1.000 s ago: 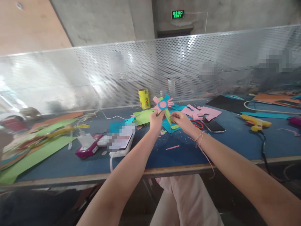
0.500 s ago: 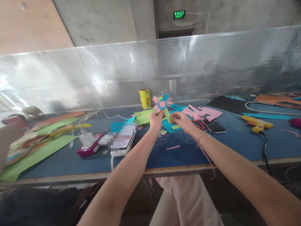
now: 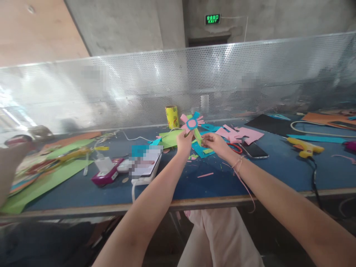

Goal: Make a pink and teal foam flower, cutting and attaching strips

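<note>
— Gripping what, out there in front?

— Pinching a pink-and-blue paper flower on a green paper strip stem [image 3: 192, 123], up clear of the blue worktop [image 3: 250, 174], above the scattered scraps.

— Pinched how?

— Closed on the stem just under the bloom with the left grip [image 3: 184, 142]. Closed on the lower part of the same strip with the right grip [image 3: 215, 144], as far as can be made out. Probably held aloft to spare the petals and to leave the stem reachable from both sides.

— Looks of it?

— Round pink centre, ringed in blue, fringed with short pink and blue petals; stem slanting down to the right.

— Close by?

— Lying beneath and behind: a lime-green paper sheet [image 3: 169, 138], pink paper cut-outs [image 3: 244, 132], a black phone [image 3: 254, 150]. Well to the right, a yellow glue gun [image 3: 304, 147]. Upright near the perforated metal screen [image 3: 250, 81], a yellow can [image 3: 172, 116].
</note>
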`<state>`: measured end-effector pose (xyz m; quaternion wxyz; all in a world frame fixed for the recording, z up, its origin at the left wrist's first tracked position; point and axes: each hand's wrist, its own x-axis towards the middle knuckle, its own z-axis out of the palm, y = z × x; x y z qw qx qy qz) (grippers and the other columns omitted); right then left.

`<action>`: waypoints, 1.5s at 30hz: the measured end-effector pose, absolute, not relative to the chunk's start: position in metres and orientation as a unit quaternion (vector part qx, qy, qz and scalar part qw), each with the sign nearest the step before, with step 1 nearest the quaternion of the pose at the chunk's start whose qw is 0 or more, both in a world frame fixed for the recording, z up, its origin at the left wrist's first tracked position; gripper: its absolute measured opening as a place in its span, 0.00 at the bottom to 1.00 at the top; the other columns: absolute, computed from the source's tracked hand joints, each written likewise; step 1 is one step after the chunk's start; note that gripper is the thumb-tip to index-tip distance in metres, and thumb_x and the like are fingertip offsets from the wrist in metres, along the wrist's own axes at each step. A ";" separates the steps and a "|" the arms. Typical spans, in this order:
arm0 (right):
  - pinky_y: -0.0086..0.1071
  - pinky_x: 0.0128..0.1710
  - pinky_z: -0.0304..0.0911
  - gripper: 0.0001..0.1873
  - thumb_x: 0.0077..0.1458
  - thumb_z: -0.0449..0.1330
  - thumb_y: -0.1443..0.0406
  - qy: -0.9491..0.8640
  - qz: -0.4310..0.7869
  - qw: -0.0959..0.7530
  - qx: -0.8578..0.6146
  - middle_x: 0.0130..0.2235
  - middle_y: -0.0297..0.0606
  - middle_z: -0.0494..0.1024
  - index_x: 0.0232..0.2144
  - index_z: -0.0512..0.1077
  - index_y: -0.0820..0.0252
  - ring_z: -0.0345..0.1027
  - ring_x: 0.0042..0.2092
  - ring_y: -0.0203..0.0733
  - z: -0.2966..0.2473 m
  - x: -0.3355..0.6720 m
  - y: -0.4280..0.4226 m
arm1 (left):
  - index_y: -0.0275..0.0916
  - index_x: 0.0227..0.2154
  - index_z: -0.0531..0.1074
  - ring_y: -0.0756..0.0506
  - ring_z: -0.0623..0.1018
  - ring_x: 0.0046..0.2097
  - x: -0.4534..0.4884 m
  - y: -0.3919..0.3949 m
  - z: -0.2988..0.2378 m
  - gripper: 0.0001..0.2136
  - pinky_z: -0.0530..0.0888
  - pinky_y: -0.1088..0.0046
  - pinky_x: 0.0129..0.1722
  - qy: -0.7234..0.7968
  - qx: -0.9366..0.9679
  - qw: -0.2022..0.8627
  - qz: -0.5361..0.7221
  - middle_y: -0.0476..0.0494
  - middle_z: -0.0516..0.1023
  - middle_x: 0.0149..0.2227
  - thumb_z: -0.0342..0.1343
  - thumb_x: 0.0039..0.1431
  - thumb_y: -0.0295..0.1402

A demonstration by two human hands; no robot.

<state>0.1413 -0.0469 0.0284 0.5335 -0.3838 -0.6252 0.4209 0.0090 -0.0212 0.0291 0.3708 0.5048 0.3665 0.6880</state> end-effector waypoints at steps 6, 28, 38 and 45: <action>0.33 0.35 0.67 0.07 0.45 0.59 0.69 -0.621 0.426 0.537 -0.379 0.27 0.34 0.73 0.30 0.67 0.61 0.69 0.28 0.33 0.028 0.142 -0.046 | 0.35 0.17 0.65 0.53 0.68 0.25 0.010 -0.024 0.032 0.10 0.69 0.75 0.28 0.364 0.493 0.383 0.691 0.52 0.64 0.18 0.56 0.43 0.36; 0.28 0.31 0.64 0.11 0.37 0.63 0.65 -0.628 0.475 0.494 -0.369 0.29 0.34 0.72 0.27 0.68 0.61 0.66 0.29 0.32 0.026 0.140 -0.048 | 0.36 0.13 0.59 0.55 0.59 0.22 0.015 -0.036 0.034 0.14 0.58 0.79 0.23 0.411 0.577 0.298 0.640 0.55 0.58 0.16 0.56 0.44 0.38; 0.28 0.28 0.65 0.07 0.38 0.62 0.67 -0.624 0.466 0.495 -0.384 0.25 0.32 0.71 0.25 0.69 0.60 0.67 0.27 0.32 0.024 0.140 -0.047 | 0.37 0.14 0.63 0.51 0.67 0.25 0.016 -0.030 0.031 0.12 0.66 0.76 0.26 0.381 0.541 0.350 0.663 0.53 0.62 0.16 0.58 0.41 0.36; 0.27 0.28 0.64 0.11 0.35 0.64 0.68 -0.616 0.474 0.498 -0.384 0.26 0.31 0.71 0.27 0.68 0.60 0.66 0.27 0.31 0.025 0.140 -0.047 | 0.37 0.15 0.63 0.52 0.66 0.25 0.015 -0.030 0.031 0.12 0.67 0.76 0.27 0.378 0.558 0.337 0.657 0.53 0.61 0.16 0.57 0.43 0.37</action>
